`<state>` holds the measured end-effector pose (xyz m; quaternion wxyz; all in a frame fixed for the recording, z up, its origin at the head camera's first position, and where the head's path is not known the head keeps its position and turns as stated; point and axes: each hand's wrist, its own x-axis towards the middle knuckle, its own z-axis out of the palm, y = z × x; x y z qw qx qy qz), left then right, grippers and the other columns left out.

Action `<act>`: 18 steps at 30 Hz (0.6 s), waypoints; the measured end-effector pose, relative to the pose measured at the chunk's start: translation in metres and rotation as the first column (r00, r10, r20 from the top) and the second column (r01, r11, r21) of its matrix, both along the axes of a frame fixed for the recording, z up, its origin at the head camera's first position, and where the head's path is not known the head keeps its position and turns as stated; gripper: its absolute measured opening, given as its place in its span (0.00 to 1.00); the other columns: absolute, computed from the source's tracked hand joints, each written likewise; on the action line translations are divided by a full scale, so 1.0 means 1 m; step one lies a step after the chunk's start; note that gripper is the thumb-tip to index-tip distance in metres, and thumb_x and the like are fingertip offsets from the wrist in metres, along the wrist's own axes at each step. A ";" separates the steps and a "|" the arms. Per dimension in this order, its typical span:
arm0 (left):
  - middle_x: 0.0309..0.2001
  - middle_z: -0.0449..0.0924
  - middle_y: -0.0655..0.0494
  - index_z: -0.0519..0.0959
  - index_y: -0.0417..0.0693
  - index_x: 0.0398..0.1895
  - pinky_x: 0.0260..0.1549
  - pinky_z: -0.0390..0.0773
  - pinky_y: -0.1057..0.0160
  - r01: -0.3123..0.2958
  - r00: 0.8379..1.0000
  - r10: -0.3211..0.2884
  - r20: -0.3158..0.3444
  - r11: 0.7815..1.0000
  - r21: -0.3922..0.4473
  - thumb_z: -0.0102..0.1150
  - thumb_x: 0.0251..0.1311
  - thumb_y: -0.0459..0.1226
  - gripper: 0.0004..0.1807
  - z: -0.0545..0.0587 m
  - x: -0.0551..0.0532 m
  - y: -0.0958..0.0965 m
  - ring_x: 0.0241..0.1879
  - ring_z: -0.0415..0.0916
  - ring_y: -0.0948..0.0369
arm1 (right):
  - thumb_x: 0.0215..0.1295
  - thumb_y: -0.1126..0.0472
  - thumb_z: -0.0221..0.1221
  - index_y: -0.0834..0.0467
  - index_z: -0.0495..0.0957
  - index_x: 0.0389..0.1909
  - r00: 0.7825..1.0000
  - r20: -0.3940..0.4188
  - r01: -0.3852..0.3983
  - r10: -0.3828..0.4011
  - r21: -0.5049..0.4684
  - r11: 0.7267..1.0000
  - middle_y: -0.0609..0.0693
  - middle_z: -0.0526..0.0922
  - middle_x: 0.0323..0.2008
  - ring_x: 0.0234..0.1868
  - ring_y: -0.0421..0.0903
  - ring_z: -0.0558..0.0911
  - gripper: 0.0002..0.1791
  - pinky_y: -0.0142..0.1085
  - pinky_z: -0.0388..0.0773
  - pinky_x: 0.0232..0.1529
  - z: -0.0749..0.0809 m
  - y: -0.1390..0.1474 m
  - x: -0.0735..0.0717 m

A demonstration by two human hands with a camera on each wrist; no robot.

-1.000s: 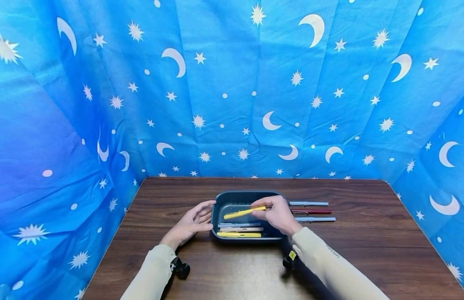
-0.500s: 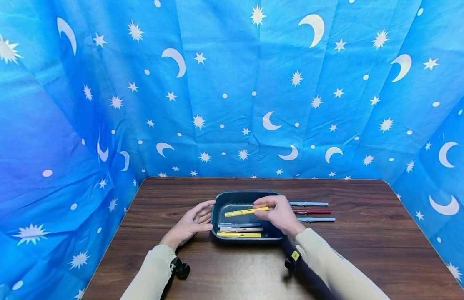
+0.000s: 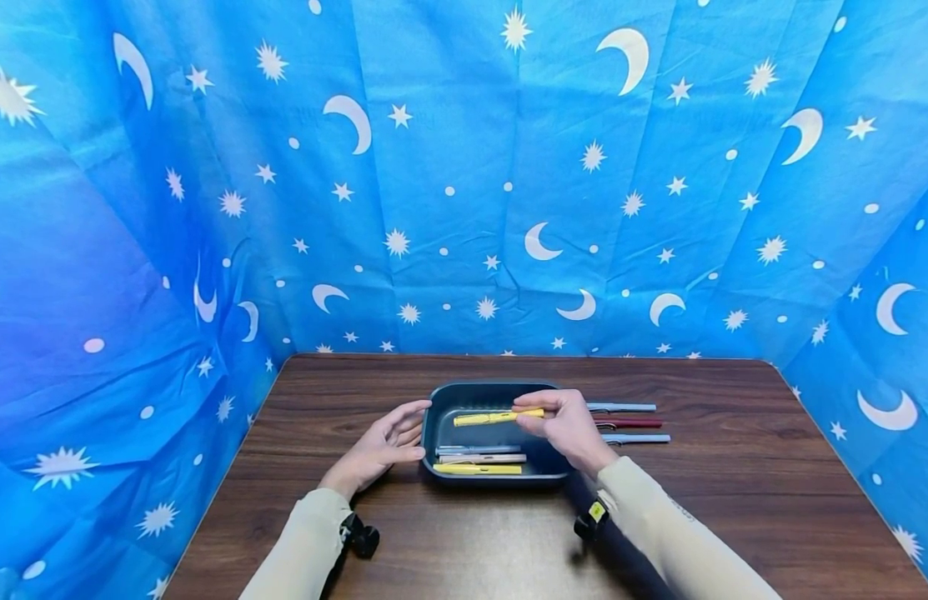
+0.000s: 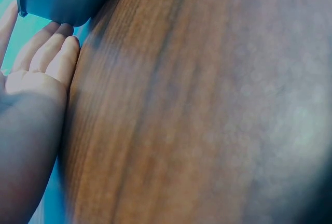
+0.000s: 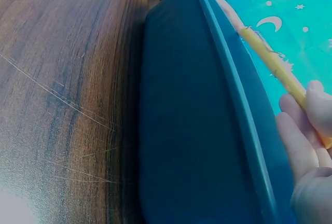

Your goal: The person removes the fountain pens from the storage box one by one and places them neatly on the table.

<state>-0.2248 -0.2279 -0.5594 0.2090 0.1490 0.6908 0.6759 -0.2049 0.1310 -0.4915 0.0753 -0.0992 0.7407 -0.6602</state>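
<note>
My right hand (image 3: 569,427) pinches a yellow pen (image 3: 482,418) by its right end, between thumb and fingers. The pen lies nearly level over the dark plastic bin (image 3: 501,482); the right wrist view shows its clip (image 5: 267,42) side and the thumb pressed on the barrel. My left hand (image 3: 381,450) is at the bin's left end, thumb near the front corner and index finger near the back corner. In the left wrist view its other fingers (image 4: 62,58) stretch out under the bin's rim. Inside lie a blue-grey pen (image 3: 479,450), a pale pinkish pen (image 3: 482,459) and another yellow pen (image 3: 477,470).
Right of the bin, a light blue pen (image 3: 629,407), a dark red pen (image 3: 636,424) and another light blue pen (image 3: 636,438) lie side by side on the wooden table (image 3: 448,550). A blue cloth (image 3: 464,217) with moons and stars hangs behind the table.
My right hand has drifted slightly right with the yellow pen, which has tipped closer to level. The left hand and the bin have stayed where they were.
</note>
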 end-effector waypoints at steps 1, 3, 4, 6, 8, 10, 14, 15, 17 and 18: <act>0.82 0.57 0.50 0.62 0.59 0.81 0.76 0.63 0.52 -0.001 1.000 0.001 0.004 1.000 0.001 0.68 0.68 0.33 0.41 0.000 0.000 0.000 0.81 0.56 0.50 | 0.69 0.71 0.67 0.66 0.87 0.53 1.000 0.007 -0.003 0.003 -0.020 1.000 0.65 0.87 0.53 0.48 0.58 0.89 0.14 0.39 0.89 0.50 0.000 0.000 0.000; 0.82 0.57 0.50 0.62 0.59 0.81 0.76 0.63 0.52 -0.003 1.000 0.003 0.004 1.000 0.001 0.69 0.68 0.33 0.41 -0.001 -0.001 0.000 0.81 0.56 0.50 | 0.69 0.71 0.66 0.66 0.87 0.53 1.000 0.014 -0.009 0.009 -0.042 0.999 0.67 0.86 0.54 0.49 0.60 0.89 0.13 0.40 0.88 0.50 0.001 0.001 0.000; 0.82 0.58 0.50 0.62 0.60 0.81 0.76 0.63 0.52 -0.004 1.000 0.004 0.004 1.000 0.000 0.69 0.68 0.33 0.41 -0.001 -0.001 0.000 0.80 0.57 0.50 | 0.69 0.71 0.66 0.66 0.87 0.53 1.000 0.013 -0.011 0.011 -0.044 0.999 0.68 0.86 0.54 0.49 0.61 0.89 0.13 0.40 0.88 0.50 0.001 0.001 0.000; 0.82 0.58 0.51 0.63 0.60 0.80 0.75 0.64 0.53 -0.006 1.000 0.006 0.005 1.000 0.000 0.70 0.67 0.33 0.41 0.000 0.000 0.000 0.80 0.57 0.51 | 0.69 0.71 0.67 0.65 0.87 0.53 1.000 0.007 -0.008 0.008 -0.034 0.999 0.67 0.86 0.54 0.48 0.58 0.89 0.13 0.39 0.88 0.50 0.000 0.002 0.000; 0.81 0.59 0.50 0.63 0.60 0.80 0.75 0.64 0.54 -0.007 1.000 0.007 0.002 1.000 0.001 0.70 0.67 0.33 0.41 0.000 0.000 0.001 0.80 0.57 0.51 | 0.68 0.71 0.67 0.63 0.88 0.53 1.000 0.001 0.002 -0.002 -0.012 1.000 0.65 0.86 0.55 0.47 0.55 0.89 0.14 0.37 0.88 0.50 0.000 0.003 0.000; 0.81 0.59 0.50 0.63 0.60 0.80 0.74 0.65 0.55 -0.008 1.000 0.008 0.001 1.000 0.001 0.70 0.67 0.33 0.41 0.000 0.000 0.001 0.80 0.58 0.51 | 0.68 0.71 0.67 0.62 0.87 0.54 1.000 0.000 0.009 -0.009 -0.009 1.000 0.65 0.86 0.55 0.48 0.54 0.88 0.15 0.37 0.88 0.51 -0.001 0.003 0.000; 0.81 0.60 0.49 0.64 0.59 0.80 0.74 0.66 0.56 -0.012 1.000 0.012 -0.001 1.000 0.002 0.70 0.67 0.33 0.41 0.002 0.001 0.001 0.80 0.58 0.51 | 0.68 0.72 0.67 0.63 0.86 0.58 1.000 -0.005 0.025 -0.025 0.000 1.000 0.62 0.87 0.55 0.51 0.53 0.88 0.18 0.36 0.87 0.53 -0.003 0.005 0.000; 0.81 0.59 0.49 0.63 0.58 0.80 0.74 0.66 0.56 -0.011 1.000 0.011 -0.002 1.000 0.002 0.70 0.67 0.32 0.41 0.002 0.001 0.002 0.80 0.58 0.51 | 0.68 0.71 0.67 0.64 0.85 0.58 1.000 -0.009 0.028 -0.028 0.005 1.000 0.61 0.88 0.55 0.52 0.53 0.88 0.18 0.36 0.87 0.53 -0.003 0.006 0.000; 0.81 0.59 0.48 0.63 0.57 0.81 0.74 0.66 0.56 -0.009 1.000 0.009 -0.007 1.000 0.000 0.70 0.67 0.32 0.41 0.003 0.002 0.002 0.80 0.57 0.50 | 0.68 0.71 0.68 0.64 0.85 0.58 0.999 -0.015 0.043 -0.043 0.026 0.999 0.59 0.88 0.55 0.51 0.52 0.87 0.18 0.35 0.87 0.52 -0.002 0.008 0.001; 0.82 0.58 0.47 0.62 0.57 0.81 0.74 0.66 0.56 -0.006 1.000 0.006 -0.011 1.000 -0.003 0.69 0.67 0.33 0.42 0.003 0.002 0.002 0.80 0.56 0.49 | 0.68 0.70 0.68 0.65 0.86 0.57 0.999 -0.019 0.050 -0.050 0.036 0.998 0.59 0.88 0.55 0.50 0.52 0.87 0.17 0.35 0.87 0.52 -0.001 0.010 0.002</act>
